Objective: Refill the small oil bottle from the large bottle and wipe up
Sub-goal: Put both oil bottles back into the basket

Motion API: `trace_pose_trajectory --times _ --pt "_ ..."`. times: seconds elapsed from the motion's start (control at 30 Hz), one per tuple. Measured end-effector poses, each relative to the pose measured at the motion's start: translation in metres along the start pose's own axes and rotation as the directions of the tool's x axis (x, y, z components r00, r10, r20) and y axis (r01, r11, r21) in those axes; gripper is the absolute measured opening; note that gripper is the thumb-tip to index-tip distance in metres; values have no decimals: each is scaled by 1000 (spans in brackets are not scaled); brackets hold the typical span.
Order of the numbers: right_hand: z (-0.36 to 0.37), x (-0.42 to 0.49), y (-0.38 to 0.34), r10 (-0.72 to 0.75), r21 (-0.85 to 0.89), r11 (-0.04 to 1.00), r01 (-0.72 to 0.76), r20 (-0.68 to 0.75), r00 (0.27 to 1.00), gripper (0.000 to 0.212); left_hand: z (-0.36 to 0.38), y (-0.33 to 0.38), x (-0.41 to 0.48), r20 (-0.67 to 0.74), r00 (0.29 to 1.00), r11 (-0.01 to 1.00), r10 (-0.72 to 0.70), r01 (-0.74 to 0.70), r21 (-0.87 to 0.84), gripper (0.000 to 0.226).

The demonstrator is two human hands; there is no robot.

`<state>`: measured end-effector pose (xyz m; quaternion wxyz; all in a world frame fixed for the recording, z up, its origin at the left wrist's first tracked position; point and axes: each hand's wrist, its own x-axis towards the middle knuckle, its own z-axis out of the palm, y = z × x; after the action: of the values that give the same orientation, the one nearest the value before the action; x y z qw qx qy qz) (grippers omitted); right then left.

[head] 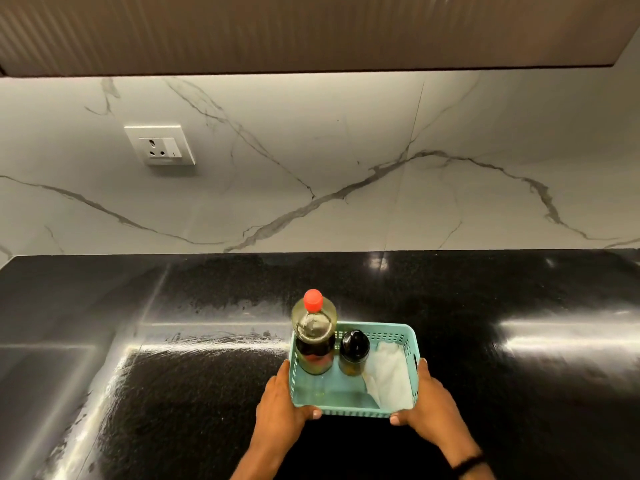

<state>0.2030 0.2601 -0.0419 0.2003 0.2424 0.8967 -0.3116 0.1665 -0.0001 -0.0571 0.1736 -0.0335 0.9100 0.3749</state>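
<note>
While the left hand (pixel 281 405) grasps the left wall of the teal basket (pixel 349 412), thumb on its near rim, the large oil bottle (pixel 314 341) with a red cap (pixel 313 300) stands upright in the far-left corner. Just right of it stands the small bottle (pixel 354 353), black-topped, then a white cloth (pixel 389 379) lies along the right side. The right hand (pixel 428 407) grasps the right wall, over the black countertop (pixel 207 393).

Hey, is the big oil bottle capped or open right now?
Capped. A red cap sits on the neck of the large bottle, which stands upright in the teal basket.
</note>
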Motion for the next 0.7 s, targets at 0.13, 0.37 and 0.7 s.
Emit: trace_pose_trajectory --times 0.13,0.37,0.7 --pt "-14 28 -21 -26 -13 1000 25 -12 1000 116 -7 11 28 -46 998 999 35 -35 4 85" --pt "-37 78 -53 -60 -26 998 60 -2 998 114 -19 32 79 -56 998 999 30 -30 -11 81" --pt "-60 132 -97 -68 -20 997 68 -8 998 107 -41 60 150 -44 999 998 9 -6 55 85"
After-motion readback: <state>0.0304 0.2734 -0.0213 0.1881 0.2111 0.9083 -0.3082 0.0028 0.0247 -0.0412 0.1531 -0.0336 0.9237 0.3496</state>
